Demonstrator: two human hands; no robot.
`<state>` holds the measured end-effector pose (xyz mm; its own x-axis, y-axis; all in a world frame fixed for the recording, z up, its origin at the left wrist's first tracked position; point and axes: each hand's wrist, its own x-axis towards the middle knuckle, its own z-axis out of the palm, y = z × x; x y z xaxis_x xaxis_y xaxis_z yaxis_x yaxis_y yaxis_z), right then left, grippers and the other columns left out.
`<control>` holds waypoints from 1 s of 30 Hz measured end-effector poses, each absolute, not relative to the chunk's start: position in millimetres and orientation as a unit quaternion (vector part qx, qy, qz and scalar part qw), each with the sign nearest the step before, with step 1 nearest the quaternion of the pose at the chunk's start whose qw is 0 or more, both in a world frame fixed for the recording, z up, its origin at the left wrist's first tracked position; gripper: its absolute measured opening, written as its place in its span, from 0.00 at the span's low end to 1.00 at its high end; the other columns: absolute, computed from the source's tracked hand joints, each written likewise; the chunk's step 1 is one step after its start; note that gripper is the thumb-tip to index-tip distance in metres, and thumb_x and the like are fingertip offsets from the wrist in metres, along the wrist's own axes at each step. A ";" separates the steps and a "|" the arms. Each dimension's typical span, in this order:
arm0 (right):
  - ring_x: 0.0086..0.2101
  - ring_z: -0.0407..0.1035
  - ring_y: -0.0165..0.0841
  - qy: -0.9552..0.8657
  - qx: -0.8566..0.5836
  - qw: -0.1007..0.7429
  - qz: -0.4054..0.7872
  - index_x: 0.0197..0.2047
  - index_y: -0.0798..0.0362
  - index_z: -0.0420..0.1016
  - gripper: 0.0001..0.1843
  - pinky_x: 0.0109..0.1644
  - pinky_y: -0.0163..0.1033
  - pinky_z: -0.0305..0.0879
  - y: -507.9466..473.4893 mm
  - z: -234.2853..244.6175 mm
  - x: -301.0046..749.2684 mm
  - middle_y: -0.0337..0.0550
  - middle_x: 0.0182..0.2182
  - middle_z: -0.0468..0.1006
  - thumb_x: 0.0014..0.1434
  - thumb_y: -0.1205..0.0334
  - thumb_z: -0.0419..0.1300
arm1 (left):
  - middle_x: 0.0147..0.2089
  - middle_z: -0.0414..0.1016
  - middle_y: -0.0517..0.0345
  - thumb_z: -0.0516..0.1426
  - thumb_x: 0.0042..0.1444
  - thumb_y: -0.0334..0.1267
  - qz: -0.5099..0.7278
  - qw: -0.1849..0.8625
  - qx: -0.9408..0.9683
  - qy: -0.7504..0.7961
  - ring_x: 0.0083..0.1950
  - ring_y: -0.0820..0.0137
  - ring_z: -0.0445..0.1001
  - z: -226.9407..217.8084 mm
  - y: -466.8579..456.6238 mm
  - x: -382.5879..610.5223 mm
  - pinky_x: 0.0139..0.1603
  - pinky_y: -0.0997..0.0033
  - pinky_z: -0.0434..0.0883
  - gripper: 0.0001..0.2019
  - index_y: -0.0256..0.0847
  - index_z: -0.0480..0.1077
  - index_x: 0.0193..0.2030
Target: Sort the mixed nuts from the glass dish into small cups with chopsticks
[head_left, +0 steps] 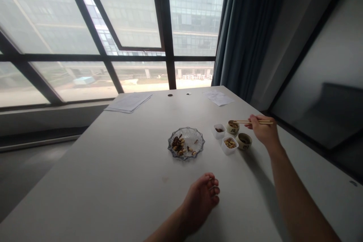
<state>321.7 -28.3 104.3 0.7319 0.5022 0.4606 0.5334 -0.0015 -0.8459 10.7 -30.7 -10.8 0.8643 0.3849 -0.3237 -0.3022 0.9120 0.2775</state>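
Observation:
My right hand [263,130] grips a pair of chopsticks [246,122] held almost level, and their tips reach the mouth of a small cream cup [233,130] with a dark character on it. Whether anything is between the tips I cannot make out. A second similar cup [244,143] stands nearer me. Beside the cups are two small translucent square containers: one [219,133] holds dark pieces, the other [230,149] tan nuts. My left hand [200,200] rests on the table, fingers curled in, nothing visible in it. Beyond it sits a scalloped glass dish [195,138] with dark pieces and pale nuts, mostly on its left side.
The white table [119,174] stretches toward the windows. Stacked papers [129,103] lie at its far left, more sheets [219,97] at the far right. Two round holes are near the far edge. A dark blue curtain [246,38] hangs behind the right corner.

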 end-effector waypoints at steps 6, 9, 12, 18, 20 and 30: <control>0.23 0.78 0.38 -0.364 -0.698 0.616 -0.016 0.32 0.59 0.79 0.20 0.25 0.35 0.75 -24.3 97.9 327.0 0.51 0.24 0.81 0.57 0.48 0.64 | 0.34 0.72 0.59 0.61 0.57 0.34 0.181 0.960 0.107 0.185 0.30 0.74 0.69 -8.5 -32.0 9.7 0.33 0.73 0.57 0.07 0.38 0.67 0.40; 0.24 0.78 0.38 -0.360 -0.677 0.642 -0.025 0.32 0.59 0.79 0.21 0.27 0.36 0.76 -24.2 105.4 315.9 0.49 0.24 0.81 0.58 0.46 0.63 | 0.34 0.72 0.59 0.60 0.57 0.34 0.180 0.960 0.106 0.185 0.30 0.74 0.69 -7.9 -31.5 10.2 0.32 0.73 0.57 0.07 0.38 0.67 0.40; 0.25 0.78 0.38 -0.370 -0.644 0.670 0.010 0.32 0.58 0.79 0.22 0.29 0.37 0.77 -24.9 117.2 292.9 0.49 0.25 0.81 0.57 0.44 0.64 | 0.34 0.72 0.59 0.60 0.58 0.34 0.180 0.961 0.108 0.182 0.30 0.74 0.69 -8.8 -31.2 10.5 0.32 0.73 0.57 0.06 0.38 0.67 0.40; 0.27 0.79 0.39 -0.458 -0.623 0.601 0.202 0.33 0.57 0.80 0.21 0.30 0.37 0.76 -21.8 126.7 227.8 0.49 0.27 0.82 0.58 0.44 0.63 | 0.35 0.72 0.59 0.59 0.58 0.34 0.176 0.962 0.109 0.176 0.31 0.74 0.69 -12.4 -32.0 9.8 0.32 0.73 0.57 0.06 0.38 0.67 0.41; 0.27 0.79 0.38 -0.497 -0.625 0.550 0.244 0.33 0.56 0.80 0.21 0.29 0.35 0.75 -20.7 123.8 209.6 0.48 0.27 0.82 0.59 0.44 0.62 | 0.35 0.72 0.59 0.59 0.58 0.34 0.176 0.963 0.109 0.173 0.31 0.74 0.70 -12.9 -31.9 9.9 0.32 0.74 0.57 0.05 0.39 0.67 0.41; 0.28 0.79 0.36 -0.552 -0.626 0.467 0.293 0.30 0.54 0.78 0.18 0.31 0.35 0.72 -15.1 104.4 178.1 0.44 0.25 0.82 0.61 0.48 0.60 | 0.34 0.72 0.59 0.60 0.58 0.35 0.175 0.962 0.111 0.178 0.30 0.74 0.69 -10.4 -33.0 9.7 0.32 0.73 0.56 0.05 0.38 0.68 0.39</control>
